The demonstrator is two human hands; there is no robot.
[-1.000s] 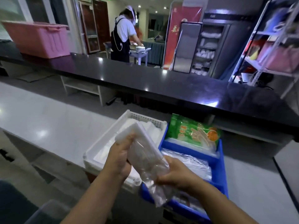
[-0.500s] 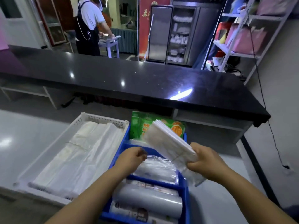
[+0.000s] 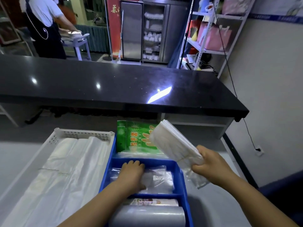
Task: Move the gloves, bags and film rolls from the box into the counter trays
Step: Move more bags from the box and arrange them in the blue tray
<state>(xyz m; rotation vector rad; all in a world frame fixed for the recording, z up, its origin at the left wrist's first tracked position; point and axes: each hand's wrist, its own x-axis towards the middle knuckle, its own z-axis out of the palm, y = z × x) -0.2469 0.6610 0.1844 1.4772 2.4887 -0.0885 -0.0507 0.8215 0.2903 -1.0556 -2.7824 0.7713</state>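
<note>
Blue plastic divided tray [image 3: 106,174] sits on the pale grey tabletop [image 3: 213,202]. It touches the white perforated plastic tray [image 3: 82,133] on its left. White tray: holds flat white plastic bags [image 3: 65,169] laid lengthwise, filling most of it.

Blue tray, far compartment: green printed glove packet [image 3: 131,138], propped upright at the far end. Middle compartment: loose clear plastic bags [image 3: 157,179]. Near compartment: grey film roll [image 3: 147,217] lying crosswise, with a printed-label roll [image 3: 152,202] just behind it, touching.

Left hand [image 3: 131,174]: palm down inside the middle compartment, on top of the loose clear plastic bags. Fingers together and bent downward, tips hidden. Cannot tell whether they grip the plastic or only press on it.

Right hand [image 3: 211,163]: raised above the right rim of the blue tray, apart from it. Fingers and thumb clamped round the lower part of a bundle of clear plastic bags [image 3: 173,145], which is bound by a thin band near the hand. Bundle is tilted, its upper end pointing up and left and overlapping the green packet in view. Its loose tail hangs below the hand, outside the tray's right wall.

Behind: long glossy black counter [image 3: 114,82]. Beyond it are a person in a dark apron [image 3: 44,22], a steel cabinet [image 3: 147,30] and a metal shelf rack [image 3: 209,50] by the right wall.
</note>
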